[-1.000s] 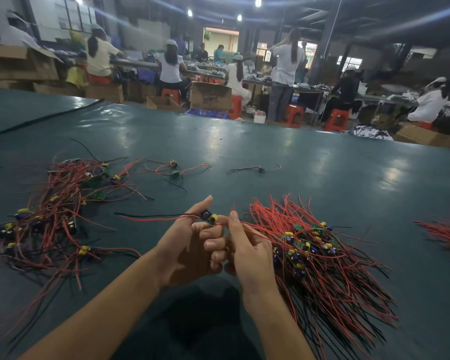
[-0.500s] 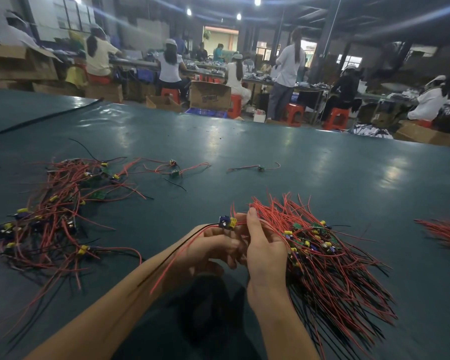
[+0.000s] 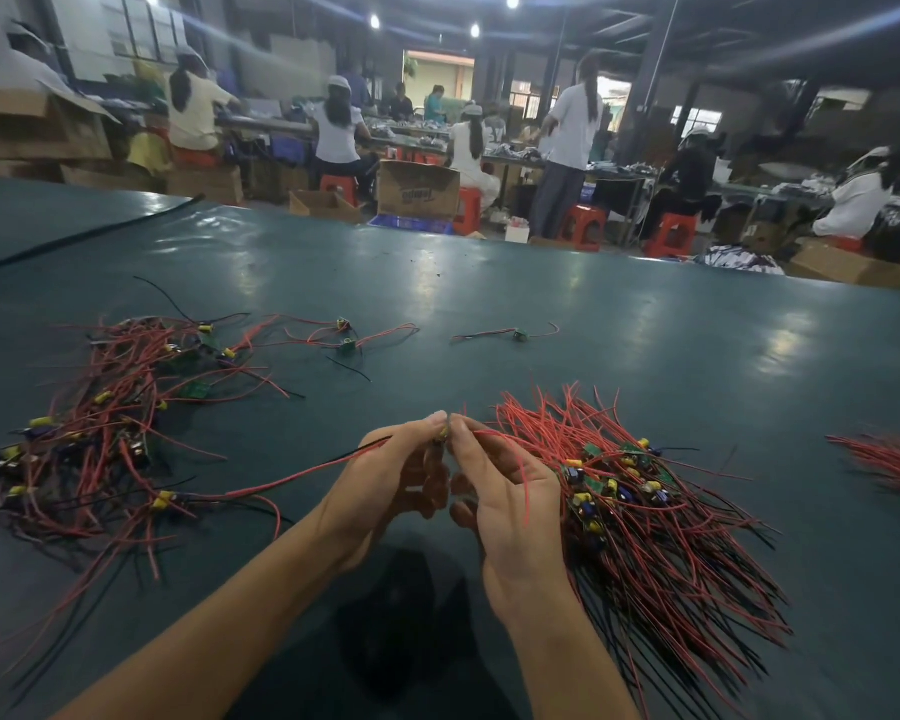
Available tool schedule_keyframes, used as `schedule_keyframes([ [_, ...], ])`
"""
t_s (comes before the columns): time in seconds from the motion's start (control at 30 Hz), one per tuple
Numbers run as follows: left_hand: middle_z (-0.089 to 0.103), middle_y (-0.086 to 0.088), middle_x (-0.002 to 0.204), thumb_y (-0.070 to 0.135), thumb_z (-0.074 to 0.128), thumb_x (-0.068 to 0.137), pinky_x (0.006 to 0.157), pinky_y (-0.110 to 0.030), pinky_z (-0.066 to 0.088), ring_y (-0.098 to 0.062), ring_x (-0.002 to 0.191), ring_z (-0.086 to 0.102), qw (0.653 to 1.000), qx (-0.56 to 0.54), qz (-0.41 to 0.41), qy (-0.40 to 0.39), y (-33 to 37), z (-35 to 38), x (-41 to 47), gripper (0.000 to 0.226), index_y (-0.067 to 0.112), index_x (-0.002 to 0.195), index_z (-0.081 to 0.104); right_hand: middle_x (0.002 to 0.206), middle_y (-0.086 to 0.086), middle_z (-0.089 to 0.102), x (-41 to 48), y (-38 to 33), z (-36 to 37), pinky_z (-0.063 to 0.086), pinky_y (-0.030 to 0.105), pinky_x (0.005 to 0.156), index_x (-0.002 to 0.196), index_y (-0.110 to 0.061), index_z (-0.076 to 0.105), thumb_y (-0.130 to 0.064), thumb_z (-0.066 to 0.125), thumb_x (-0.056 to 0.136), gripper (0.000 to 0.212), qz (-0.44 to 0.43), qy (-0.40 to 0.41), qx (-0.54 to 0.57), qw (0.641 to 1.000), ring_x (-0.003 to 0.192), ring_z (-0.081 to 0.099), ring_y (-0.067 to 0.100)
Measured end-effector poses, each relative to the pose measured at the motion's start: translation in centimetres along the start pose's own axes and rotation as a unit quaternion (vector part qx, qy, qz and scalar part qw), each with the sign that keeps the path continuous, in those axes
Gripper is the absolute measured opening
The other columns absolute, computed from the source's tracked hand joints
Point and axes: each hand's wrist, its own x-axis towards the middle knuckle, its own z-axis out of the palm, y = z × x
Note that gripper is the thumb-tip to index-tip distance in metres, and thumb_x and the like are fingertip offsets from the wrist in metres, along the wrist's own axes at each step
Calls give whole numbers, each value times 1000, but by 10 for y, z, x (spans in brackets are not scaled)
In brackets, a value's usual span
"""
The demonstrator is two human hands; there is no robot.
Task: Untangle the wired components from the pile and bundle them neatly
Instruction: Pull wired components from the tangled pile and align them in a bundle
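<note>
Red-wired component [image 3: 441,434] pinched; box [image 3: 418,192] lettering blurred.

I count two hands [image 3: 388,485] [image 3: 510,498], one held component [image 3: 441,433], three wire heaps [image 3: 100,433] [image 3: 645,517] [image 3: 892,459], three stray components [image 3: 520,334] [image 3: 343,323] [image 3: 348,347], and one table [image 3: 619,314].

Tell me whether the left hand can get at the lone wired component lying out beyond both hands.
Probably yes: only bare mat lies between the left hand and the lone component. But it shares a pinched component with the right hand, so it must release first.
</note>
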Motion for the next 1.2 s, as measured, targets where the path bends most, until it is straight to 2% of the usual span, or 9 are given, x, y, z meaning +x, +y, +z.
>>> schedule_keyframes([
  [0.13,60,-10,71,67,62,75,50,-23,42,-16,56,52,1000,-2,-17,21,-5,-2,2,59,11,88,73,88,8,77,-1,1,2,59,32,78,81,-22,81,-32,75,71,15,17,-10,16,1000,89,74,23],
  [0.3,54,1,54,53,66,79,48,-24,41,-11,48,48,996,18,26,82,-7,-1,5,34,21,68,73,85,12,76,-1,1,7,59,35,77,73,-19,81,-17,69,86,18,28,20,11,999,85,73,28],
  [0.43,51,3,50,55,64,72,47,-21,42,-10,45,48,991,44,61,108,-6,-1,5,33,26,61,72,76,3,76,-1,-4,9,56,26,61,72,-19,80,-12,65,91,25,32,30,10,999,68,71,12],
  [0.57,49,-4,48,50,63,75,45,-21,40,-14,42,46,988,50,74,124,-3,0,5,41,23,46,55,61,-6,63,4,-8,1,36,17,43,74,-19,81,-14,66,91,23,66,61,29,996,44,45,1],
  [0.77,40,-3,46,29,61,91,43,-22,36,-14,39,39,983,9,84,164,3,-8,10,49,23,44,45,54,-4,57,13,-16,-15,30,17,35,75,-22,81,-17,66,91,22,63,102,62,991,40,40,3],
  [0.87,39,0,44,29,60,91,43,-22,35,-14,39,37,983,10,85,162,3,-6,10,52,24,42,45,78,-5,75,12,-19,-16,32,15,35,83,-16,79,-16,64,92,17,60,96,70,991,45,55,4],
  [0.97,37,1,43,30,60,91,44,-22,36,-16,41,36,983,-4,73,166,4,-5,9,48,23,46,45,93,1,77,10,-20,-14,32,15,35,93,-14,74,-16,60,95,15,64,73,95,991,43,53,5],
  [1.1,34,0,40,28,63,84,47,-26,36,-19,42,34,984,-21,63,165,6,-5,6,44,13,48,41,81,0,71,10,-20,-13,24,16,35,93,-14,73,-17,54,97,20,101,45,154,982,35,31,5],
  [1.2,34,0,39,26,63,83,43,-24,35,-20,42,32,986,-21,68,153,5,-3,5,46,14,45,41,68,-5,60,11,-20,-14,20,16,35,93,-16,74,-22,52,98,23,110,29,177,978,35,25,4],
])
